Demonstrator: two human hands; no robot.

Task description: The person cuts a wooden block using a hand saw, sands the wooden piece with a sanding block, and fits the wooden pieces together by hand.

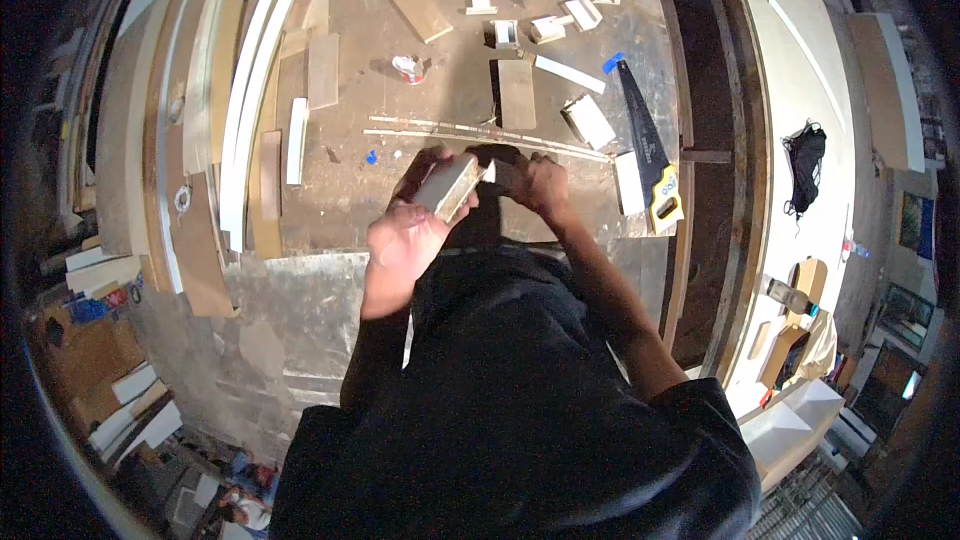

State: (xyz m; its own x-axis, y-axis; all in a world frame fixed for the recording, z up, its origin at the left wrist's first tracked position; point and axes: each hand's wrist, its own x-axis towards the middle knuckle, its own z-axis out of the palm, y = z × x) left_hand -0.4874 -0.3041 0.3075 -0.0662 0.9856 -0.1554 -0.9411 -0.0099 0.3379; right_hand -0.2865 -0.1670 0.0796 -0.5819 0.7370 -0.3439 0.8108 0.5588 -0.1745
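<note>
L hand [405, 230] clamped on sm. wood pc. [447, 186] | R hand [542, 186] closed nr it, poss. gripping sm. tool | saw [645, 130] on bench [335, 205]

Single wide, round-edged view from the wearer's head, facing forward and steeply down, near arm's reach.

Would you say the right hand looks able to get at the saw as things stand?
Probably yes: nothing covers the saw handle, and only a white piece lies between it and the right hand, which may be holding something.
</note>
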